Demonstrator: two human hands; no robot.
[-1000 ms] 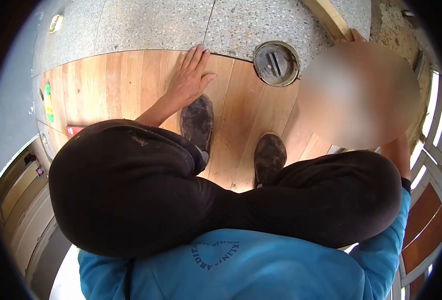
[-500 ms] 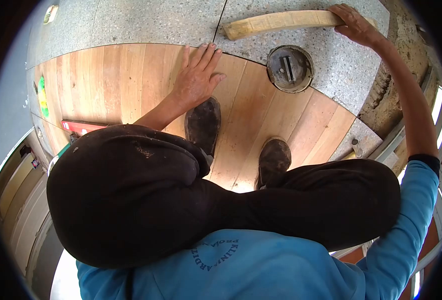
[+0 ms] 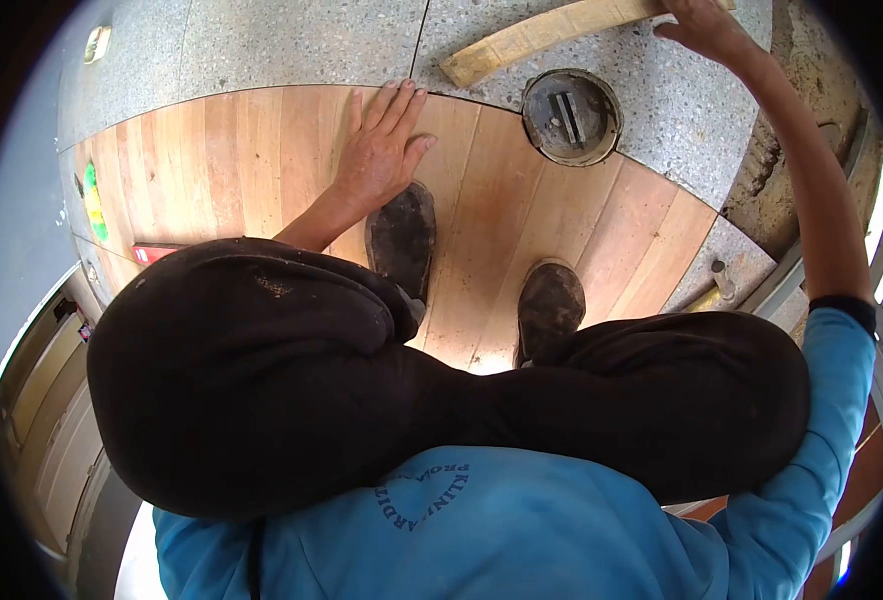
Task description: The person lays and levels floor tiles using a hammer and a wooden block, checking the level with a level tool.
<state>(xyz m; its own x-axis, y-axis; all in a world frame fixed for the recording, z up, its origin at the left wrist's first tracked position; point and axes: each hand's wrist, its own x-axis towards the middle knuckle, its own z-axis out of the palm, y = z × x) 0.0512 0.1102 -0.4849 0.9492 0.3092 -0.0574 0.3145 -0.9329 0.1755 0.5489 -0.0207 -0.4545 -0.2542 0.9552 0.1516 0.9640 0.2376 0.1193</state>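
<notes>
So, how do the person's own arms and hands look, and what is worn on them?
Both are bare of gloves; no ring or watch shows on the left hand or the right hand. The right arm wears a bright blue sleeve ending in a dark cuff, the forearm uncovered. The left forearm is uncovered too; its sleeve is hidden behind the knee.

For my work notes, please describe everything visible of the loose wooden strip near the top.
The wooden strip is pale, bare wood, long, narrow and flat. It lies slanted over the speckled stone floor, its near end close to the round floor fitting but apart. The right hand holds its far part, at the picture's upper edge.
</notes>
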